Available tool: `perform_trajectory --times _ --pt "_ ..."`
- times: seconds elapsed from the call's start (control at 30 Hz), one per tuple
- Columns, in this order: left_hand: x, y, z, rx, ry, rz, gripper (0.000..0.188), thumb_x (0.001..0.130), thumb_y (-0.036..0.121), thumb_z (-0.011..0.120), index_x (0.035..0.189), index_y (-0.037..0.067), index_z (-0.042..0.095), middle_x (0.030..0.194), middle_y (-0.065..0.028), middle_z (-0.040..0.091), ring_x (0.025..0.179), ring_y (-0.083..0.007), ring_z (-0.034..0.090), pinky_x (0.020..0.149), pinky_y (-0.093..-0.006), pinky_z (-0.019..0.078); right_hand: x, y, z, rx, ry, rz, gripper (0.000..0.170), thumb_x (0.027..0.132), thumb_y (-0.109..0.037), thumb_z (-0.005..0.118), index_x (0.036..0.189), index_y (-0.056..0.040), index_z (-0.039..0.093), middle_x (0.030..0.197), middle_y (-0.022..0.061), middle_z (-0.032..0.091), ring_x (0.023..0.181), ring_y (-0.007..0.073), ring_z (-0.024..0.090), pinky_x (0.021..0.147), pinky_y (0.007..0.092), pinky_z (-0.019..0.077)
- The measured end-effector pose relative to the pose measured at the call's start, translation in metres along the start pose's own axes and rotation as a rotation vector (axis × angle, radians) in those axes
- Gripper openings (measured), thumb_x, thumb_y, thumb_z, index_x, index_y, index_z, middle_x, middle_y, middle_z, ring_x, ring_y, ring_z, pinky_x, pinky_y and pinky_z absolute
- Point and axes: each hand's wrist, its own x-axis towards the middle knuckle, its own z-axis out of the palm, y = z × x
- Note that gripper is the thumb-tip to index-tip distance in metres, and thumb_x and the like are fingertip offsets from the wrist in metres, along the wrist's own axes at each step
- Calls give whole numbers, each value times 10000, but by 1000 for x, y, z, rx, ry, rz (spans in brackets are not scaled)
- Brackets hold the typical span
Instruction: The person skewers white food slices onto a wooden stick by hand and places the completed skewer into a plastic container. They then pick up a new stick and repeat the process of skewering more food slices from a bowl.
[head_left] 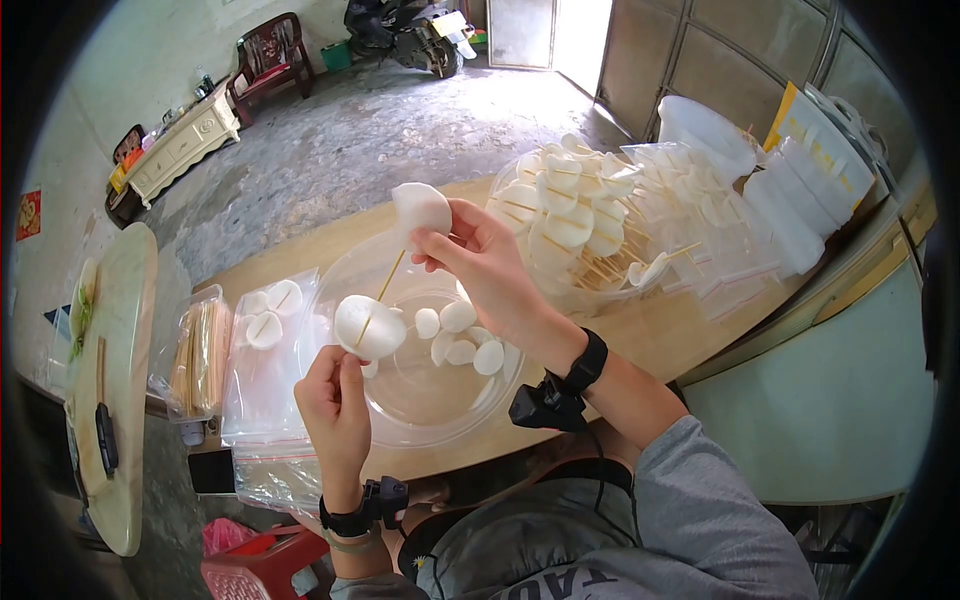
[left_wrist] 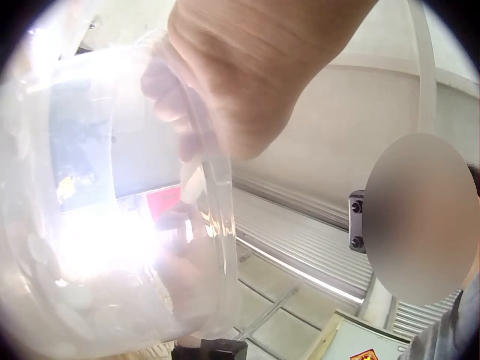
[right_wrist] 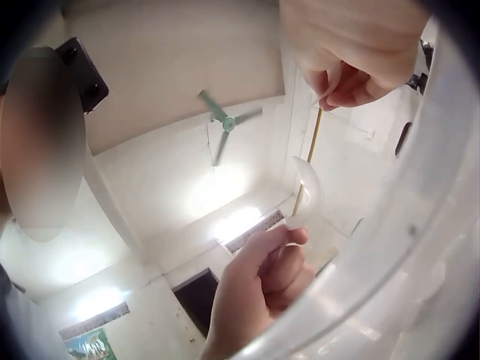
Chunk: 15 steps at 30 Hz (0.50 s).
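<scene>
My left hand (head_left: 335, 410) pinches the lower edge of a curved white slice (head_left: 370, 328) threaded on a thin wooden skewer (head_left: 392, 277). From that slice the skewer slants up toward my right hand (head_left: 485, 262), whose thumb and fingers pinch a second white slice (head_left: 421, 210) at its upper end. In the right wrist view, the skewer (right_wrist: 316, 139) runs between both hands, with the curved slice (right_wrist: 306, 187) just above the left fingertips. Below them is a clear plastic basin (head_left: 410, 425) with several loose white slices (head_left: 458, 318).
Bundled skewers lie in a plastic box (head_left: 200, 350) at left, beside plastic bags (head_left: 270, 385) with white slices on top. A heaped bowl of skewered slices (head_left: 565, 205) stands right, near filled bags (head_left: 690, 190) and white containers (head_left: 800, 205). A red stool (head_left: 262, 565) is below.
</scene>
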Motion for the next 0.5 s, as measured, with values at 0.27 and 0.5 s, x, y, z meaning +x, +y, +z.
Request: perform_trajectory --times 0.27,0.5 --pt "-1 -1 0 -35 22 10 186 899 93 489 760 -12 554 493 54 329 478 -12 260 440 -230 156 3 2 -1 65 108 31 299 842 -113 618 1097 25 543 917 63 629 753 101 594 685 226 478" --pt "-1 -1 -1 -22 3 7 188 899 92 489 756 -12 553 493 57 332 478 -10 258 441 -226 154 3 3 -1 96 105 44 298 844 -118 621 1098 20 545 925 65 629 756 99 594 682 224 476"
